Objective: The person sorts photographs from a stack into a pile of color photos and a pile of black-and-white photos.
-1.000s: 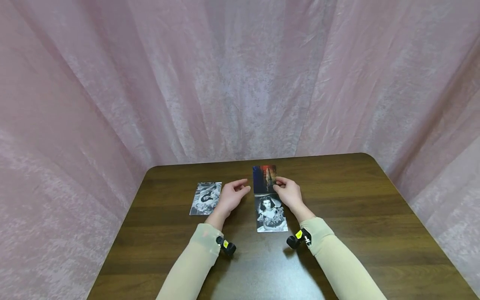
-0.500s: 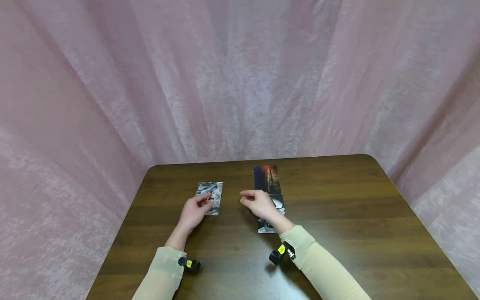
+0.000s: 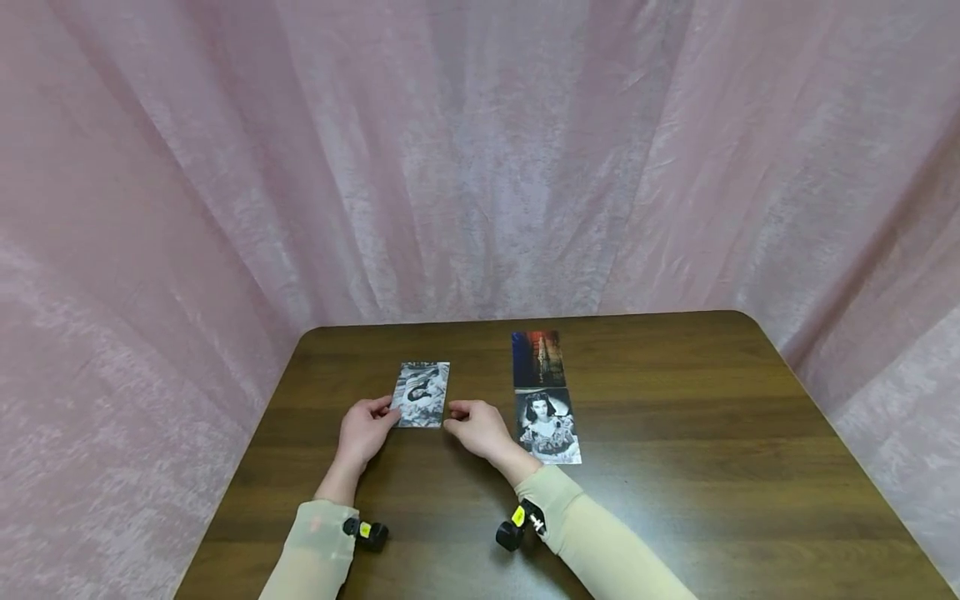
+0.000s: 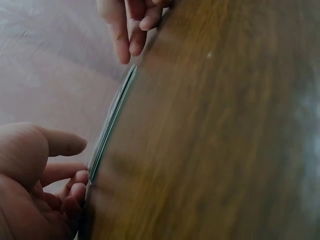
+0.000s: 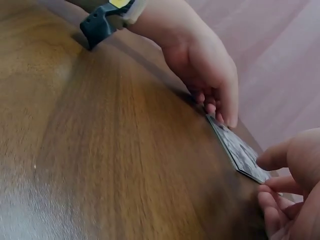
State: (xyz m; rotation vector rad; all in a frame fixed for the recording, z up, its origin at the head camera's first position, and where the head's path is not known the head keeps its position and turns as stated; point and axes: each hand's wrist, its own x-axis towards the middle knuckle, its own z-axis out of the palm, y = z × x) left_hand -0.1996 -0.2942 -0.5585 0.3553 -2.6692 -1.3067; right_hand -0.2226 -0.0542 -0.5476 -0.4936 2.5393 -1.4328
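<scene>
**Two hands at the near corners of a black-and-white photo**

A black-and-white photo (image 3: 422, 394) lies flat on the left half of a dark wooden table (image 3: 675, 467), its long side running away from the person. In the wrist views it shows only as a thin sheet seen almost edge-on (image 4: 114, 117) (image 5: 239, 150).

The left hand (image 3: 363, 431) sits at the photo's near left corner, fingers curled, with the fingertips (image 4: 75, 192) against the photo's edge. The right hand (image 3: 476, 427) sits at the near right corner, its fingertips (image 5: 270, 186) bent in toward that edge. Whether either hand actually pinches the sheet or only touches it cannot be told. The two hands are apart, with the photo's near end between them.

Just right of the right hand, two more pictures lie end to end on the table: a black-and-white portrait (image 3: 548, 426) nearer the person, and a colour picture in red and blue (image 3: 537, 358) touching its far end. Nothing lies between the hands and the first photo.

Both forearms wear pale sleeves (image 3: 600, 542) with a small black camera at each wrist. Pink curtain (image 3: 480, 158) hangs behind and around the table.
</scene>
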